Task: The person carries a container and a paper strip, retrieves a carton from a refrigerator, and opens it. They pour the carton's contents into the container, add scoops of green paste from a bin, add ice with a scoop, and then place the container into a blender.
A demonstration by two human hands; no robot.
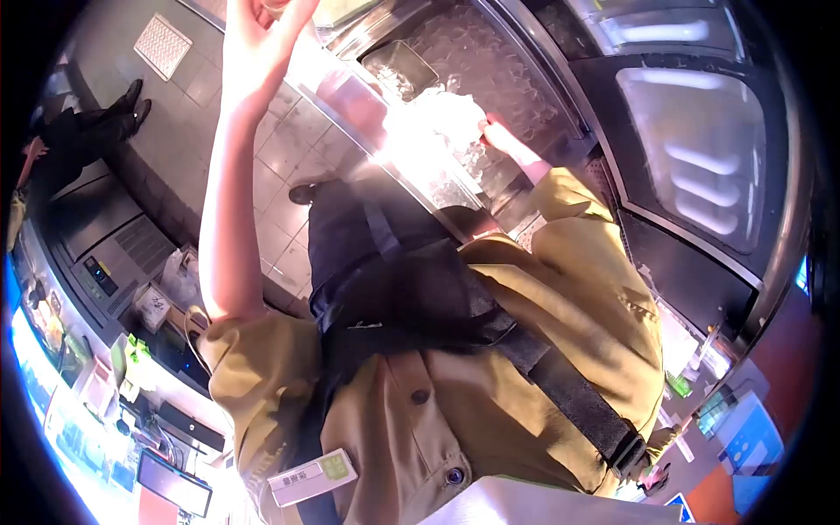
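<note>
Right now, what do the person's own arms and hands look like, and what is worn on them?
Both hands are bare, no gloves. The left hand tops a long bare forearm; the right hand shows a short one. Short mustard-yellow shirt sleeves end near the elbows. No watch or rings visible.

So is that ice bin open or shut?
Open: the ice bin shows bare ice, a scoop lies inside, and the right hand reaches in.

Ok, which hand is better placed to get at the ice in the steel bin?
Right. The right hand is already down inside the steel ice bin, at the ice, though glare hides its grip. The left hand is raised high by the clear lid panel, away from the ice.
</note>
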